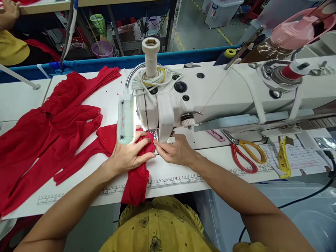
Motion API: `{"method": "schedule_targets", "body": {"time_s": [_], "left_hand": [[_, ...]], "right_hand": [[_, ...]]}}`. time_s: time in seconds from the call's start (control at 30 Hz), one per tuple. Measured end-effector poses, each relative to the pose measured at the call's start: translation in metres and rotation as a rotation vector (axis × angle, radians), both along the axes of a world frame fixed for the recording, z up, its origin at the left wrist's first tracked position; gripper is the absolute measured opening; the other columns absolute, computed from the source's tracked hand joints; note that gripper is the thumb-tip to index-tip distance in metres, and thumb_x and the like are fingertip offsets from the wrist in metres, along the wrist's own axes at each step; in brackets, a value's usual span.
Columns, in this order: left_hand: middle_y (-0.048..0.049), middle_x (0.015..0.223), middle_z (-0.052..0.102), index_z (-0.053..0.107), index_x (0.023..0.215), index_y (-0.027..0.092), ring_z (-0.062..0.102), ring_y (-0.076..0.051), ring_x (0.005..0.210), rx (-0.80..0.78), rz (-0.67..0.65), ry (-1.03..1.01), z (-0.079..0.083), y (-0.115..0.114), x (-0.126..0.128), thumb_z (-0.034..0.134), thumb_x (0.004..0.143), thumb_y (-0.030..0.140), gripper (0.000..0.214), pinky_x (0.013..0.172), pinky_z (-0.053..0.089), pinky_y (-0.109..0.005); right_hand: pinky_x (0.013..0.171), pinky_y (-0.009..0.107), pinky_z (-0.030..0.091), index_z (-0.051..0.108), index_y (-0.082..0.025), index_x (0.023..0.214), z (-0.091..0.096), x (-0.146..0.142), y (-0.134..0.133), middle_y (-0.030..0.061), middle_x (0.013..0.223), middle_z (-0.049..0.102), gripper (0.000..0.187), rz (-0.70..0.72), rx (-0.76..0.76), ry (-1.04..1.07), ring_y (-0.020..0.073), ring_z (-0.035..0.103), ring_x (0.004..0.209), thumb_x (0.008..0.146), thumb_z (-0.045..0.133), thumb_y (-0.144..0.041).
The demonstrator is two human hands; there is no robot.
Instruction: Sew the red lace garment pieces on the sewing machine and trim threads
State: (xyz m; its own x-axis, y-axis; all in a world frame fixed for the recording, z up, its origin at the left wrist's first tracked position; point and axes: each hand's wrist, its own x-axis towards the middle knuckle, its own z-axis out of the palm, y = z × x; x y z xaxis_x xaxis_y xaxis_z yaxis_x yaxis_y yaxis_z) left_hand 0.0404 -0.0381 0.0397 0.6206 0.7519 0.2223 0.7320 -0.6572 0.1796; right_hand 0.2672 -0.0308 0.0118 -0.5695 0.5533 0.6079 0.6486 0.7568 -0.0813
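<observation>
A white sewing machine stands on the white table. My left hand lies flat with fingers spread on a piece of red lace fabric, pressing it down just left of the needle. My right hand rests on the table right of the needle, its fingers pinched together at the fabric's edge by the presser foot. The red piece hangs over the table's front edge. The machine's lamp hides part of my left hand's fingers.
A pile of red garments covers the table's left side. Red and yellow scissors, a yellow tape measure and papers lie to the right. A thread spool stands on the machine. Another person's hand shows top left.
</observation>
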Motion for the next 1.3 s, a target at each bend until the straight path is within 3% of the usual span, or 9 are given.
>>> {"method": "schedule_targets", "body": {"time_s": [0.07, 0.17, 0.33, 0.47, 0.67, 0.8, 1.0, 1.17, 1.3], "left_hand": [[-0.0132, 0.114, 0.067, 0.067, 0.108, 0.018, 0.062, -0.032, 0.103, 0.057, 0.014, 0.011, 0.001, -0.003, 0.005, 0.056, 0.093, 0.054, 0.04, 0.086, 0.049, -0.047], [-0.0113, 0.103, 0.068, 0.065, 0.098, 0.017, 0.063, -0.028, 0.098, 0.076, 0.039, -0.013, -0.001, -0.004, 0.01, 0.052, 0.096, 0.04, 0.026, 0.083, 0.048, -0.043], [-0.0045, 0.09, 0.067, 0.058, 0.092, 0.019, 0.063, -0.021, 0.089, -0.012, 0.124, -0.238, -0.011, 0.003, 0.007, 0.048, 0.099, 0.028, 0.015, 0.086, 0.045, -0.036], [-0.0025, 0.089, 0.067, 0.057, 0.09, 0.02, 0.062, -0.018, 0.084, -0.056, 0.162, -0.329, -0.012, 0.005, 0.006, 0.045, 0.101, 0.026, 0.017, 0.087, 0.044, -0.035], [-0.0023, 0.086, 0.07, 0.062, 0.086, 0.02, 0.065, -0.017, 0.086, -0.06, 0.115, -0.408, -0.008, 0.003, 0.01, 0.046, 0.099, 0.019, 0.021, 0.088, 0.047, -0.035], [-0.0066, 0.1, 0.073, 0.067, 0.093, 0.019, 0.067, -0.021, 0.096, 0.001, 0.089, -0.334, -0.011, 0.002, 0.008, 0.048, 0.097, 0.02, 0.02, 0.092, 0.048, -0.04], [-0.0094, 0.103, 0.074, 0.069, 0.099, 0.02, 0.063, -0.031, 0.112, 0.175, -0.009, -0.089, -0.01, -0.003, 0.008, 0.054, 0.094, 0.024, 0.017, 0.098, 0.046, -0.054], [-0.0153, 0.106, 0.073, 0.065, 0.12, 0.013, 0.063, -0.034, 0.111, 0.208, -0.018, -0.015, -0.011, -0.005, 0.008, 0.053, 0.098, 0.035, 0.033, 0.093, 0.047, -0.055], [-0.0137, 0.107, 0.073, 0.069, 0.116, 0.017, 0.062, -0.035, 0.115, 0.214, -0.039, 0.014, -0.009, -0.006, 0.009, 0.056, 0.097, 0.037, 0.03, 0.095, 0.046, -0.055]], "right_hand": [[0.053, 0.028, 0.029, 0.075, -0.021, 0.095, -0.001, 0.0, -0.001, -0.0026, 0.058, 0.055, 0.022, 0.002, -0.033, -0.012, 0.0121, 0.041, 0.055, 0.092, 0.054, -0.021], [0.053, 0.028, 0.028, 0.074, -0.02, 0.099, -0.001, 0.0, -0.002, -0.0025, 0.06, 0.058, 0.022, 0.009, -0.063, -0.023, 0.0115, 0.04, 0.054, 0.093, 0.053, -0.022], [0.051, 0.029, 0.024, 0.068, -0.019, 0.07, -0.002, -0.002, -0.002, -0.0017, 0.058, 0.056, 0.028, -0.067, -0.038, -0.041, 0.011, 0.039, 0.054, 0.093, 0.052, -0.021], [0.051, 0.03, 0.022, 0.065, -0.019, 0.066, -0.002, -0.003, -0.002, -0.0009, 0.058, 0.057, 0.032, -0.103, 0.057, -0.06, 0.0116, 0.041, 0.056, 0.096, 0.054, -0.023], [0.053, 0.029, 0.025, 0.072, -0.02, 0.1, 0.001, -0.007, -0.005, -0.0029, 0.067, 0.064, 0.022, -0.055, -0.016, -0.101, 0.0106, 0.044, 0.055, 0.1, 0.05, -0.024], [0.054, 0.031, 0.021, 0.067, -0.019, 0.075, 0.001, -0.008, -0.006, -0.0012, 0.065, 0.063, 0.033, -0.09, -0.117, -0.142, 0.0108, 0.045, 0.056, 0.1, 0.047, -0.023], [0.055, 0.031, 0.022, 0.071, -0.02, 0.086, 0.004, -0.007, -0.008, 0.0019, 0.071, 0.067, 0.031, -0.111, -0.205, -0.219, 0.0108, 0.044, 0.055, 0.1, 0.044, -0.023], [0.053, 0.031, 0.02, 0.063, -0.019, 0.065, 0.001, -0.005, -0.005, -0.0009, 0.054, 0.054, 0.03, -0.144, -0.037, -0.109, 0.0113, 0.043, 0.054, 0.094, 0.053, -0.02], [0.054, 0.03, 0.021, 0.058, -0.019, 0.057, 0.0, -0.004, -0.002, -0.0016, 0.052, 0.051, 0.031, -0.14, 0.048, -0.036, 0.0112, 0.041, 0.055, 0.088, 0.054, -0.013]]}}
